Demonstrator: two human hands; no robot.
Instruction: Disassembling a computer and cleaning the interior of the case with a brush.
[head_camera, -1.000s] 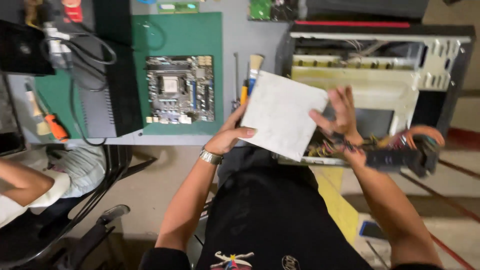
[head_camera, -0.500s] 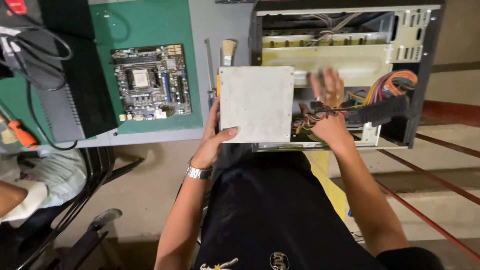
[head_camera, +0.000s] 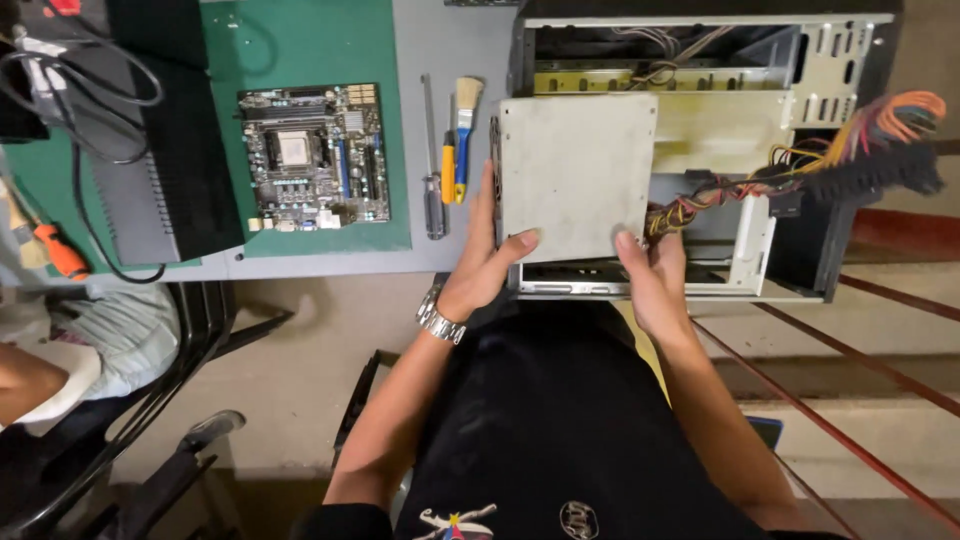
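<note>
Right hand (head_camera: 655, 275) has joined left hand (head_camera: 490, 260), both now gripping the flat, dusty grey metal power supply (head_camera: 577, 175).

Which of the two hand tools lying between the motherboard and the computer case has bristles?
The yellow-and-blue brush, right of the plain-shafted screwdriver.

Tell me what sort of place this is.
Most likely a computer repair bench. A bare green motherboard lies on a green mat, an open grey metal computer case sits alongside, and both hands, left hand and right hand, hold a grey metal power supply box.
</note>
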